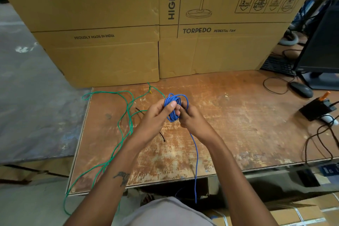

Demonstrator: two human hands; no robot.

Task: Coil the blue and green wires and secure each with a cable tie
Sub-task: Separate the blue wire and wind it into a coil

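Note:
Above the middle of the worn wooden table (238, 124), both hands hold a small coil of blue wire (174, 105). My left hand (156, 113) pinches the coil with the thumb on top. My right hand (190, 115) grips the coil's right side. A loose blue tail runs from under the right hand down past the table's front edge. The green wire (126, 115) lies uncoiled in long loops on the table's left part and trails over the front left corner. Two black cable ties lie on the table near my left hand, one (162, 136) below the wrist, one (139, 110) to its left.
Large cardboard boxes (165, 33) stand along the back of the table. At the right are a black mouse (301, 89), a keyboard (278, 65), a monitor base, a black box with an orange-handled tool (317, 109) and dark cables. More cartons sit under the table's front edge.

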